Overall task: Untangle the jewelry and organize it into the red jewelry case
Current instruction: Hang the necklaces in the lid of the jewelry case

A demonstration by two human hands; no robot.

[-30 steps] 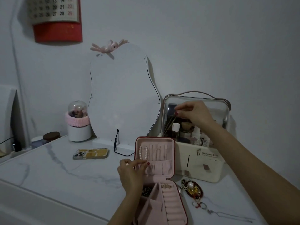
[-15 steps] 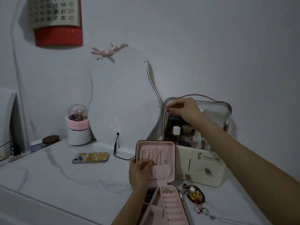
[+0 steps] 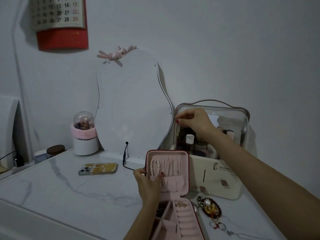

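Spreading across most of the lower view, the marble tabletop (image 3: pixel 57 191) carries everything, with a curvy mirror (image 3: pixel 131 104) leaning against the wall behind. Next in size is the cream cosmetics box (image 3: pixel 216 181) with its clear hood, full of bottles and tubes; the right hand (image 3: pixel 195 122) is up at the hood's left edge, its grip pinched on something too thin to make out (possibly a fine chain hanging down, but I cannot tell).

Just left of it stands the red jewelry case (image 3: pixel 168 187), open, pink inside. Its upright lid holds a pearl bracelet (image 3: pixel 155 168) and a few thin chains on hooks above a gathered pocket. The base shows ring rolls with a small gold piece at the top and divided trays, one with something dark in it.

The left hand (image 3: pixel 149 184) grips the lid's left edge, thumb pressed to the lining near the pearls, steadying it.

Loose jewelry waits on the tabletop just right of the case: a tangled cluster (image 3: pixel 209 207) of dark beads, gold and a pearl, then some rings (image 3: pixel 219 226) and a thin chain trailing away. All of it looks light and limp; fine chains likely snag and kink, so they are best lifted by the clasp or pendant, beads pinched at the strand.
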